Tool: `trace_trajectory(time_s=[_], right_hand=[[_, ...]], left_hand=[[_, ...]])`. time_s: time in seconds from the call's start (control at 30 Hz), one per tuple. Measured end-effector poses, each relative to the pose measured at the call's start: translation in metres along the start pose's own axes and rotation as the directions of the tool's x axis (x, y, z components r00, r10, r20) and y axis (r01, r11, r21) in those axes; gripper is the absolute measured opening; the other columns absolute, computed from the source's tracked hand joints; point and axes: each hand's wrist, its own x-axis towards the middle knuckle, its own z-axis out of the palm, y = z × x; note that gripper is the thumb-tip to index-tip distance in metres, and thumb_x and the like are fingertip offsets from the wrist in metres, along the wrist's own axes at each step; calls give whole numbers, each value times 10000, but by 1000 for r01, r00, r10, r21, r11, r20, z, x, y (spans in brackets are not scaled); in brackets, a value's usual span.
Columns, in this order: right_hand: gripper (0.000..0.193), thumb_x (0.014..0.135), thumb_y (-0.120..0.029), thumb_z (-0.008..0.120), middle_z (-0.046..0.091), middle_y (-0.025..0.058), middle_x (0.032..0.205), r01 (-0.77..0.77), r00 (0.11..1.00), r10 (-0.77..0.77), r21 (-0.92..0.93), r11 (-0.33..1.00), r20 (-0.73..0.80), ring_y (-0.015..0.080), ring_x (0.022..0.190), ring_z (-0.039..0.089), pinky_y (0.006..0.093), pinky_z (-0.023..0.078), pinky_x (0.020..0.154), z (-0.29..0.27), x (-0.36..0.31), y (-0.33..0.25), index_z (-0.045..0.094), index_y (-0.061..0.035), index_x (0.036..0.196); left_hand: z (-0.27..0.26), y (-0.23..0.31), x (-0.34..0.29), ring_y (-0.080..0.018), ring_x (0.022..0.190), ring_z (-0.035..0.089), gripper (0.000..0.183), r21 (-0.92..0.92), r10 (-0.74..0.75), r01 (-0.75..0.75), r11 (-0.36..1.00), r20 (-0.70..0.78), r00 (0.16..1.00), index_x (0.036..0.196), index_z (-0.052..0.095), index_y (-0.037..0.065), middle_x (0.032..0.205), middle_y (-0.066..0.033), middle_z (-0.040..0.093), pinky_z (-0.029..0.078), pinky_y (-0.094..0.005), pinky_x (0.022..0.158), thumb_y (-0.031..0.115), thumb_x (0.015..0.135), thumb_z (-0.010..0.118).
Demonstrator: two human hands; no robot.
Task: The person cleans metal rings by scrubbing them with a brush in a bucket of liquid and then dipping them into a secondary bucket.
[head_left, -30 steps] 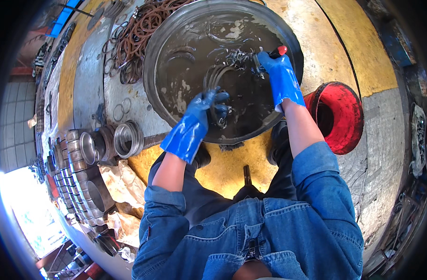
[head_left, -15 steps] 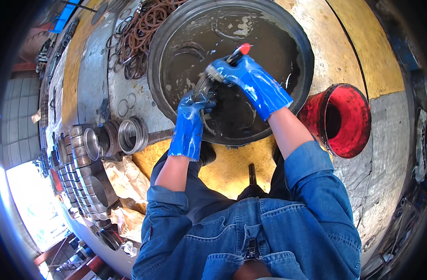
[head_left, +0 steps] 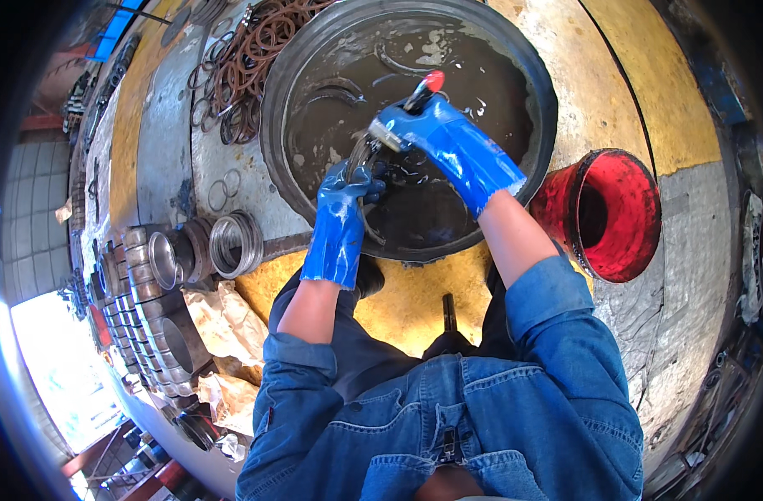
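Note:
Both my hands wear blue rubber gloves and work over a wide black tub (head_left: 542,92) of murky dark liquid. My left hand (head_left: 340,204) is closed around dark, wet metal rings (head_left: 361,157), held upright at the near left of the tub. It is unclear how many rings there are. In my right hand (head_left: 436,129) is a brush (head_left: 423,90) with a dark, red-tipped handle, its pale bristle end against or very close to the upper part of the rings. Curved edges of other rings (head_left: 336,86) break the liquid's surface at the far left.
Right of the tub lies a red bucket (head_left: 636,217), its mouth toward me. Rusty rings (head_left: 260,42) are heaped at the far left. Bright coiled rings (head_left: 236,242) and stacked metal cylinders (head_left: 160,321) stand at the left, beside brown paper (head_left: 223,317).
The brush head has shifted slightly along the rings, and my right hand has edged a little up and left. My left hand keeps its hold in nearly the same place.

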Motion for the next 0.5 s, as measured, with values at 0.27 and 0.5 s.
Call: trace_trajectory(time_s=[0.27,0.5], right_hand=[[451,826,-360,689,731,231,1039,-343,892,231,-250,905,-389,389,995,709,427,539,864,-30,5,33,730,-34,1134],[487,807,-388,708,743,211,1024,-270,870,230,-30,962,-436,341,974,724,418,543,861,-71,-6,28,725,-13,1118]], left_hand=[[13,12,-12,-152,806,672,325,115,7,-9,993,12,1000,1233,656,29,1082,-120,746,526,-275,707,210,962,656],[47,38,-11,-68,597,526,292,146,-283,258,955,191,940,1218,675,49,897,-58,742,407,-205,551,217,980,655]])
